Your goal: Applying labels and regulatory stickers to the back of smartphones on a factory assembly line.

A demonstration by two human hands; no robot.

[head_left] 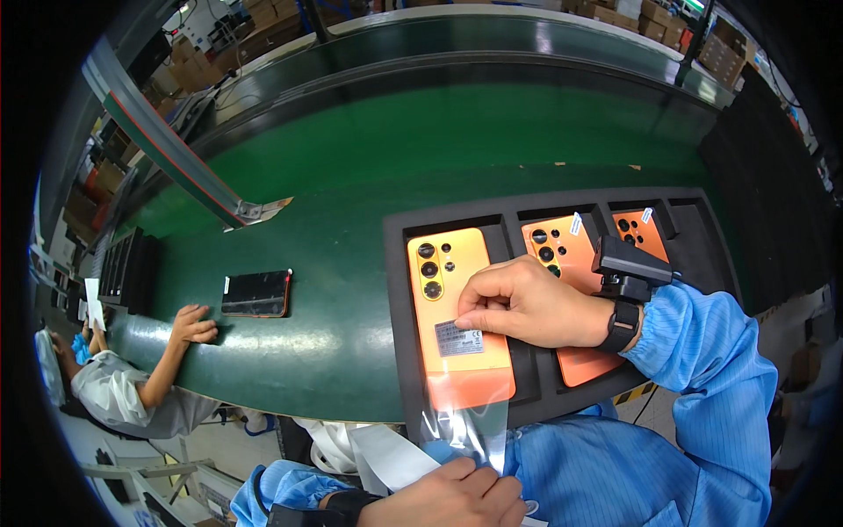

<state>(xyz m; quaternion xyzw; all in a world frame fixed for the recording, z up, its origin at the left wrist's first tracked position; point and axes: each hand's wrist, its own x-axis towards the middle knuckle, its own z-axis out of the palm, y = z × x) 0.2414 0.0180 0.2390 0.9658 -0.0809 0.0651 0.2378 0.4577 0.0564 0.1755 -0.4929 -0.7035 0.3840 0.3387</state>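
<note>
An orange phone [448,378] lies back up on the black foam tray [399,290], with a grey printed label [459,339] on its back. Clear film [465,430] covers the phone's lower end and stretches past it toward me. My left hand [448,499], fingers curled closed, grips the near end of this film. A white strip [391,457] hangs beside that hand. Thumb and forefinger of my right hand [531,303] are pinched together at the label's upper edge; whatever is between them is too small to make out.
Two more orange phones, a middle one [580,360] and a right one [645,233], sit in the tray's other slots. A dark-screened phone [255,293] lies on the green table [342,342], near a co-worker's hand [193,325]. A metal post [167,140] rises at left.
</note>
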